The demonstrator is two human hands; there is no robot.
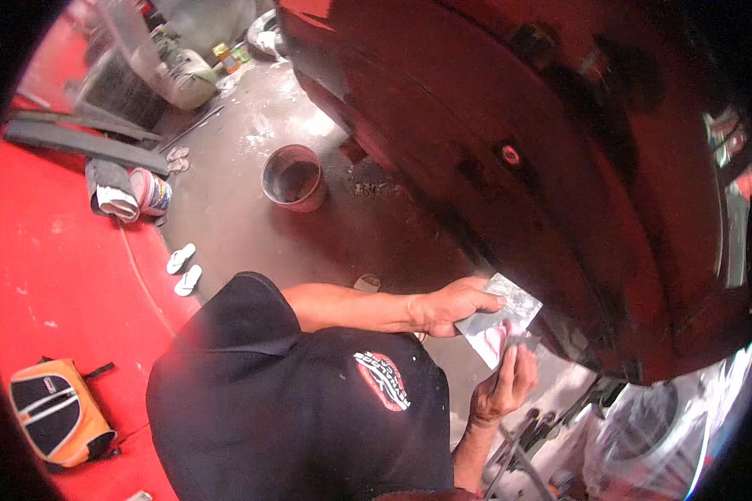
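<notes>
My left hand (466, 302) grips the edge of a flat, pale mixing plate (516, 302), with the thumb lying on its upper face. Grey-white smears cover part of the plate, and a pinkish-red streak of paste (491, 337) lies on the side toward my right hand. My right hand (510, 380) is closed in a pinch on a small, greyish flat spreader (522, 341). The spreader is at the plate's lower edge, close to the paste; whether it touches cannot be made out. Just beyond both hands is the dark red car body panel (576, 275).
A bucket (294, 179) stands on the grey floor (226, 167). White flip-flops (184, 269), a paint tub (152, 192) and an orange-black backpack (61, 411) are at the left by the red surface (50, 275). Clear plastic sheeting (643, 442) hangs at lower right, beside hoses or rods (522, 442).
</notes>
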